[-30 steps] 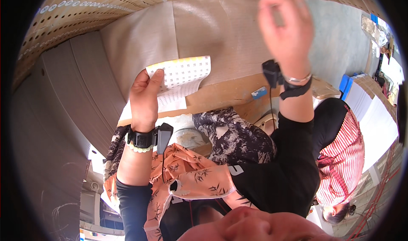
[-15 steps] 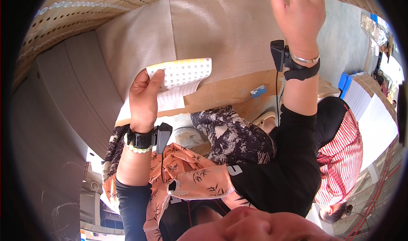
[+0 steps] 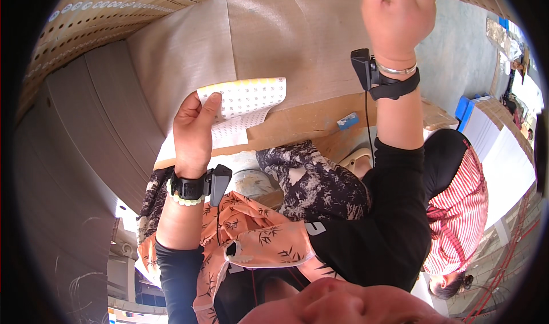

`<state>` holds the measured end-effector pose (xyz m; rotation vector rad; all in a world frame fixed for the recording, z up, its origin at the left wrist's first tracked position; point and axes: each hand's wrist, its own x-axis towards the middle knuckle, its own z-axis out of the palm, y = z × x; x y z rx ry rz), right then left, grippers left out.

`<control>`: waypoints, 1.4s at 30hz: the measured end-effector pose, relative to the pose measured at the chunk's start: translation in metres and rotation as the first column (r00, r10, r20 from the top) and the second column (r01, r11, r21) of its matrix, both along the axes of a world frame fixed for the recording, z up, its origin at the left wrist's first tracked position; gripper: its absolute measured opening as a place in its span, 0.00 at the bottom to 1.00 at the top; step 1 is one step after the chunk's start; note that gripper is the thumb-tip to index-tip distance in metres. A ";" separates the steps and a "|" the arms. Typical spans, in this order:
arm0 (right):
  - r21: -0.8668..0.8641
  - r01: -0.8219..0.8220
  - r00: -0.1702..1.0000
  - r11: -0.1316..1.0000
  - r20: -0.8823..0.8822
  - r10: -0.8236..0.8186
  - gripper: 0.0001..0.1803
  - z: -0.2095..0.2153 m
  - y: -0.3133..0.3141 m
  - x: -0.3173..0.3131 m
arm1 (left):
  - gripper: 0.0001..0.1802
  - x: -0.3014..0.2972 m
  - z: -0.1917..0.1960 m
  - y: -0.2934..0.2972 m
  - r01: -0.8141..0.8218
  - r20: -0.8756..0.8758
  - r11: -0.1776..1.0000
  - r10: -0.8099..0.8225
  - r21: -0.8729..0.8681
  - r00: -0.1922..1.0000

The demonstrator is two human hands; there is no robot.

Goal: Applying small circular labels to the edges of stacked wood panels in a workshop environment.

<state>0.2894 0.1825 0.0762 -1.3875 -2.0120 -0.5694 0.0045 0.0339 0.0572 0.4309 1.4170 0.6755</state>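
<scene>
My left hand [image 3: 194,124] is closed on a white sheet of small printed stickers [image 3: 249,98] with a yellow upper edge, thumb on top. The sheet's right end curls, and a lower part hangs below it. My right hand [image 3: 398,21] is raised at the top edge of the view, close to a tan board with rows of holes [image 3: 74,41]. Its fingers are bent together, with their tips cut off by the view's edge, so anything between them is hidden. Small round white stickers [image 3: 86,6] run in a line along the board.
Brown sheeting [image 3: 286,38] covers the surface before me, with a cardboard strip [image 3: 309,118] along its near edge. Curved grey panels [image 3: 103,106] stand at the left. A person in a red-and-white striped top [image 3: 457,227] bends over at the right, near white-sided boxes [image 3: 500,152].
My right hand and forearm have shifted slightly left and a little toward the top edge. My left hand and the sticker sheet have hardly moved.
</scene>
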 end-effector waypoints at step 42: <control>-0.648 -0.513 0.831 0.563 -0.540 0.136 0.07 0.010 -0.067 -0.033 | 0.10 -0.009 0.003 -0.002 -0.007 -0.051 1.000 0.007 0.011 0.999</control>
